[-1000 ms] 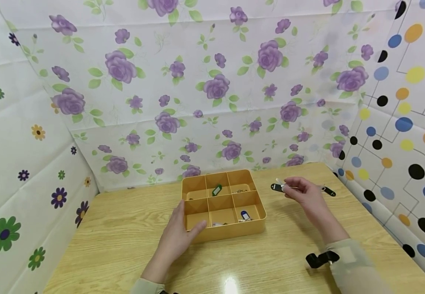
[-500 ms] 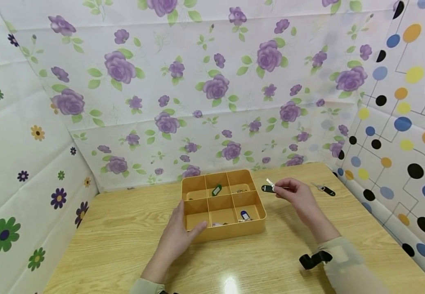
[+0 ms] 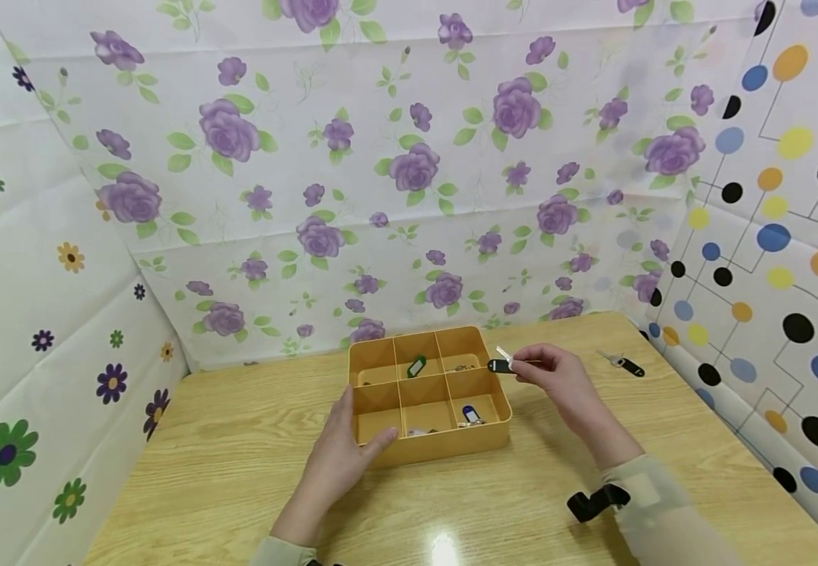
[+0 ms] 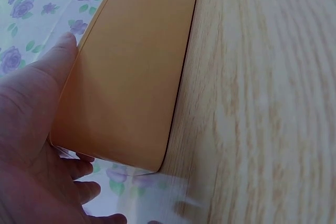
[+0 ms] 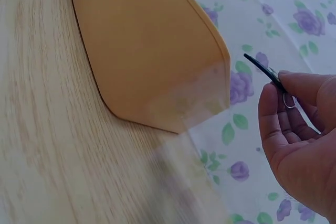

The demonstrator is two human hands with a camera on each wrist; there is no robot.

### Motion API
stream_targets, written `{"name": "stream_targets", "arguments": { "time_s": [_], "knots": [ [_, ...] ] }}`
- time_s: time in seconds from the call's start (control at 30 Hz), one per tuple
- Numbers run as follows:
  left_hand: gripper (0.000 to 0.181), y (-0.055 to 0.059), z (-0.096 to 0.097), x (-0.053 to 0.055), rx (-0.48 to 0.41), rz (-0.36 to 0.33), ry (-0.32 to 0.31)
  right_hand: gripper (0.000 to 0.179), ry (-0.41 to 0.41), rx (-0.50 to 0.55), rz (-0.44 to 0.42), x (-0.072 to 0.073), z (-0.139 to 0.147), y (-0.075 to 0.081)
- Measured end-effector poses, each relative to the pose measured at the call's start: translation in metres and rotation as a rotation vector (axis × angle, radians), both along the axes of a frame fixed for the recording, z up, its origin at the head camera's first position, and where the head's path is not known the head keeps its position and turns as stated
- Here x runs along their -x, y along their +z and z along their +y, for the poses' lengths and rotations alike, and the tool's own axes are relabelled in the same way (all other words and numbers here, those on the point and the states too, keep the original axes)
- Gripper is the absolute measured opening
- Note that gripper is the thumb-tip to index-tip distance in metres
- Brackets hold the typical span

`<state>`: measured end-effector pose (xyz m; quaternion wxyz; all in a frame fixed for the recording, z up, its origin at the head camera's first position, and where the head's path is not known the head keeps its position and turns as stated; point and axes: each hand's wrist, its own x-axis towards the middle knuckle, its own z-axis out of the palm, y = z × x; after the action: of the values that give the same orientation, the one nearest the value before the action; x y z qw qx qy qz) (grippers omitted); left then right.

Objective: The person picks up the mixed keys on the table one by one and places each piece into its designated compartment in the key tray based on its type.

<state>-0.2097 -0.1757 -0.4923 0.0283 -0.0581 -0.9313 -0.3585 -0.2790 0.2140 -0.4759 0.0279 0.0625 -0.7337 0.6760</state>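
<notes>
An orange divided organizer box (image 3: pixel 423 450) sits on the wooden table. At its front left corner rests my left hand (image 3: pixel 338 448), thumb laid over the front rim and relaxed fingers along the left side. The left wrist view shows that thumb (image 4: pixel 55 61) along the rim. My right hand (image 3: pixel 558 381) pinches a key with a black key tag (image 3: pixel 499 366) between thumb and fingertips. Tag and key overlap the box's right rim in the head view; the key's metal blade points up. A metal ring (image 5: pixel 289 100) hangs below the pinched tag in the right wrist view.
In the box lie a green key tag (image 3: pixel 416 365), back middle, and a blue key tag (image 3: pixel 471 413), front right; small metal pieces lie back right. Another key with a black tag (image 3: pixel 631 367) lies on the table at right. Patterned sheets (image 3: pixel 416 165) enclose the table's back and sides.
My right hand has moved left with the key and black tag, from above the table to the box's right rim. The other black-tagged key is now uncovered. My left hand stays put.
</notes>
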Motion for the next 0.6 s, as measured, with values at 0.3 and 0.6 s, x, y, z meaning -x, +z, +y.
{"name": "stream_targets", "arguments": {
  "time_s": [0.3, 0.6],
  "knots": [
    [0.121, -0.001, -0.001, 0.001, 0.000, -0.007, 0.002, 0.029, 0.050, 0.006, 0.004, 0.000, -0.019, 0.008],
    [0.123, -0.001, -0.001, 0.002, -0.006, -0.016, 0.004, 0.027, 0.089, 0.000, 0.001, -0.001, -0.042, 0.015]
  ]
}}
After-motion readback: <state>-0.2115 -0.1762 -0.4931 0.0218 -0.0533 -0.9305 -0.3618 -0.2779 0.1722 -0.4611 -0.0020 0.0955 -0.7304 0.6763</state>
